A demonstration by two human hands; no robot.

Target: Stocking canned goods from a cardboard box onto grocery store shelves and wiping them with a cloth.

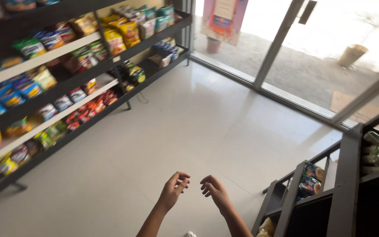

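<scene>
My left hand (174, 188) and my right hand (213, 191) hang side by side over the pale tiled floor (176, 127), low in the head view. Both are empty, with fingers loosely curled and apart. The fingertips of the two hands are a small gap apart and do not touch. Neither hand touches any shelf or packet. The nearest goods are snack packets (310, 180) on the dark rack to the right of my right hand.
Long dark shelves (66, 83) full of colourful snack packets run along the left. A dark rack (347, 184) with packets stands at the right. Glass doors (281, 39) with a poster lie ahead, and a bucket stands outside.
</scene>
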